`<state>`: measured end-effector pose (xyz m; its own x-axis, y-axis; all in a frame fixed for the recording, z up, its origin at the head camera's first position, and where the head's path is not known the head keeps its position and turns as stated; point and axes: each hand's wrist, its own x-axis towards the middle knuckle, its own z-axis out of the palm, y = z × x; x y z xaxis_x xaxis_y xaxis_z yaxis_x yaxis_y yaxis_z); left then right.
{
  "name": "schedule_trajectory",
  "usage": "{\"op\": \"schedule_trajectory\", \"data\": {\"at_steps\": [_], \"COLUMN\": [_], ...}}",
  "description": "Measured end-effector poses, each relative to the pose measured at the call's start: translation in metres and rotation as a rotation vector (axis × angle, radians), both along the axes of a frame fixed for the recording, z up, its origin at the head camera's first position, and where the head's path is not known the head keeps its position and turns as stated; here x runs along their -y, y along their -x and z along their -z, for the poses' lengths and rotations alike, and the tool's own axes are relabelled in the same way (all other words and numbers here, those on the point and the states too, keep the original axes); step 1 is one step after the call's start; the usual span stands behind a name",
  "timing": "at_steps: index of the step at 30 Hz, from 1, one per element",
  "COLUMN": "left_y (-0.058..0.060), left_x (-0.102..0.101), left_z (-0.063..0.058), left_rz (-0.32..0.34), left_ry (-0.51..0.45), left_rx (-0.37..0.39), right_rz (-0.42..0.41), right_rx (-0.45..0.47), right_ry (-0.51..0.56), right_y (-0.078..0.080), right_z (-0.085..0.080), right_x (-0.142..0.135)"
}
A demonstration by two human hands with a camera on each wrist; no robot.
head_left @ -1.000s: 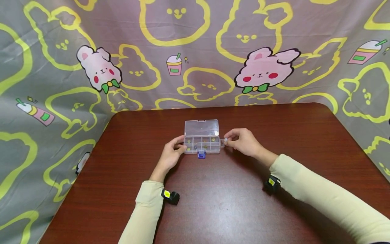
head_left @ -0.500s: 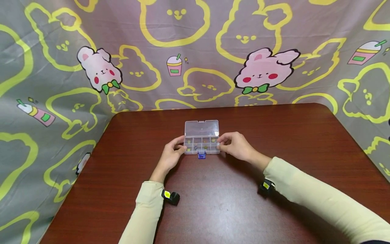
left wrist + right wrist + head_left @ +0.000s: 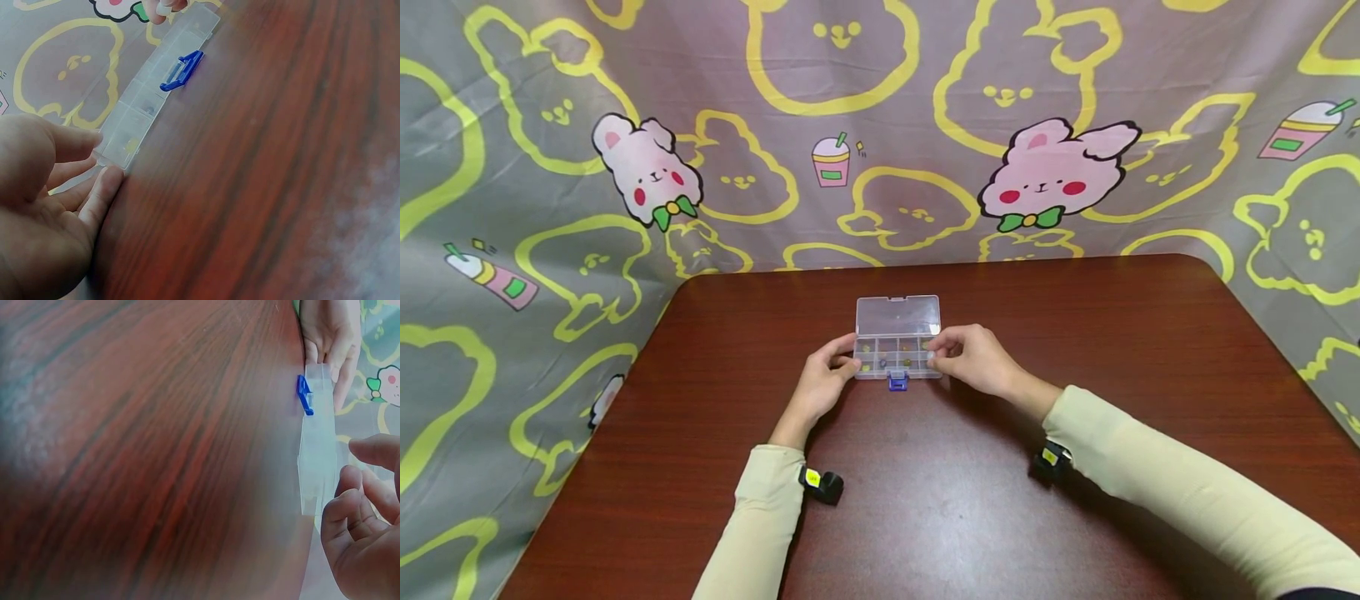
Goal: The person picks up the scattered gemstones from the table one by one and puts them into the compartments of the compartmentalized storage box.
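Observation:
A clear plastic compartment box (image 3: 872,375) stands on the table with its lid (image 3: 897,317) raised at the back. Its blue latch (image 3: 897,382) hangs down at the front. Several small yellowish, grey and orange pieces lie in the compartments, too small to name. My left hand (image 3: 817,383) grips the box's left end between thumb and fingers. Over the right-end compartments, my right hand (image 3: 983,362) pinches a small whitish round piece (image 3: 164,10), seen at the top of the left wrist view. In the right wrist view, that piece is hidden.
The dark red wooden table (image 3: 910,483) spreads around the box. Behind it hangs a grey curtain (image 3: 902,75) with yellow outlines and cartoon rabbits. A black wrist camera sits on each sleeve.
My right hand has moved left with the whitish piece, from beside the box's right end to over its right compartments. The left hand and box have stayed put.

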<state>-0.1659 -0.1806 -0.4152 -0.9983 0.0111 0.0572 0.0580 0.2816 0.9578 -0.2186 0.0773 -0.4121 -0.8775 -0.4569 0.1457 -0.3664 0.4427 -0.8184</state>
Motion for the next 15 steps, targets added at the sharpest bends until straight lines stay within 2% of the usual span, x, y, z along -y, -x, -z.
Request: {"op": "schedule_trajectory", "data": {"at_steps": [1,2,15], "left_y": [-0.0027,-0.0031,-0.0021], "left_x": [-0.0014,-0.0014,-0.0025], "left_z": [-0.0056,-0.0060,-0.0044], "left_rz": [0.004,0.005,-0.002], "left_ry": [-0.002,-0.004,0.015], "left_rx": [0.004,0.003,-0.013], "right_rz": [-0.001,-0.001,-0.005], "right_rx": [0.000,-0.001,0.002], "right_ry": [-0.001,-0.004,-0.015], "right_y": [0.0001,0.0001,0.0003], "right_z": [0.0000,-0.0001,0.0000], "right_x": [0.0001,0.0001,0.0014]}}
